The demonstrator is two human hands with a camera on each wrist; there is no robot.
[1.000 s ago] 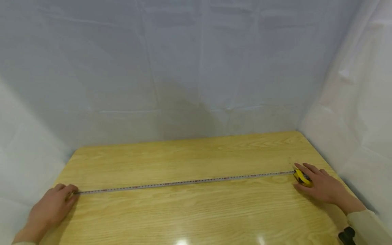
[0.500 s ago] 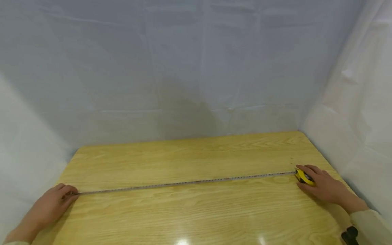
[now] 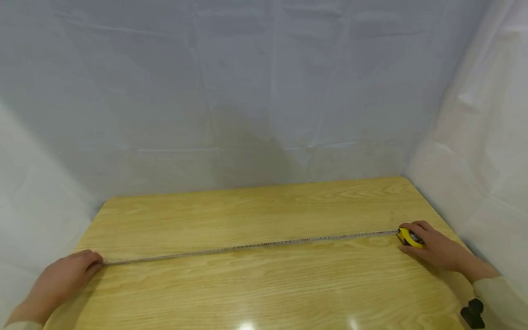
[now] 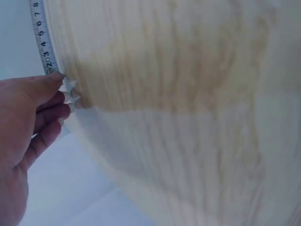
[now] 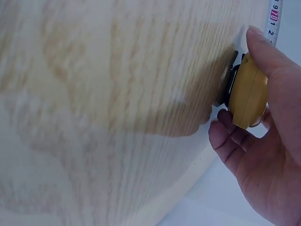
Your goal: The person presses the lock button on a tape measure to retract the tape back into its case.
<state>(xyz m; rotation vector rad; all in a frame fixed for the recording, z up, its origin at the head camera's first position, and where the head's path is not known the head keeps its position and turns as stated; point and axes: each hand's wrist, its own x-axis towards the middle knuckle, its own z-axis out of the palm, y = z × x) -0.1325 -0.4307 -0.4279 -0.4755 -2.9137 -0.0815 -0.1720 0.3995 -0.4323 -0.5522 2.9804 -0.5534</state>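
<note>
A yellow and black tape measure [image 3: 409, 238] is gripped by my right hand [image 3: 443, 250] at the right side of the table. Its white blade [image 3: 264, 244] runs straight across the wood to my left hand [image 3: 66, 277]. There, thumb and fingers pinch the blade's end; the left wrist view shows the blade [image 4: 41, 33] numbered from about 2 upward beside the thumb. In the right wrist view the yellow case [image 5: 250, 92] sits between thumb and fingers, and the blade near it reads just past 70. The end hook is hidden by the left fingers.
The pale wooden table [image 3: 255, 288] has rounded back corners. White sheeting [image 3: 264, 91] hangs behind it and on both sides. A small black object [image 3: 472, 314] is by the right sleeve [image 3: 501, 298].
My left hand has lowered slightly and its fingers have drawn closer together. The blade's left part has turned, so its markings hardly show there now. The right hand holds almost the same spot.
</note>
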